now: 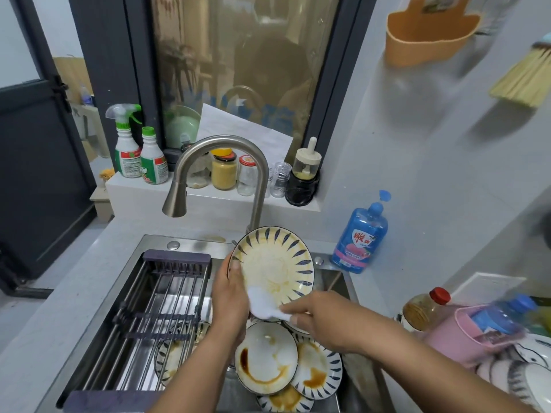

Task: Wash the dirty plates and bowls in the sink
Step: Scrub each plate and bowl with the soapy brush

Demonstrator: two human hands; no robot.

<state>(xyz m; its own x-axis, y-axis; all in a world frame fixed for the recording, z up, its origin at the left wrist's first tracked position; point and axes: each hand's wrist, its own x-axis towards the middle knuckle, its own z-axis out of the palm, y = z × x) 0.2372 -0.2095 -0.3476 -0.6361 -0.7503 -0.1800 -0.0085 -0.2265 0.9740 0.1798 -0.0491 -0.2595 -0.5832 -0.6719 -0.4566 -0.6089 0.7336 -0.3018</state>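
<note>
Above the sink (193,243), a round plate (275,263) with dark blue dashes around its rim and yellowish smears on its face is held tilted, face toward the camera. The left hand (229,296) holds it at the left edge, thumb on the face and fingers curled behind, so that grip is closed on the plate. The right hand (323,320) pinches a white sponge (262,305) between its fingertips, and the sponge touches the lower part of the plate's face. Below the hands, inside the basin, a white bowl (265,359) streaked with brown sauce lies on top of other dirty plates (319,369) of the same blue pattern. A dark wire rack (167,299) spans the left half of the sink, with another dirty plate partly under it. A curved steel tap (220,162) rises behind the held plate, its spout over the rack side. A blue bottle of dish soap (360,236) stands on the grey counter (59,293) at the sink's back right corner. On the ledge behind the tap are two cleaner bottles (137,153) with green caps and several jars (235,171). At the right edge sit an oil bottle (423,308), a pink basket (459,338) and a stack of patterned dishes (518,374). An orange holder (429,34) and a brush (527,76) hang on the wall.
</note>
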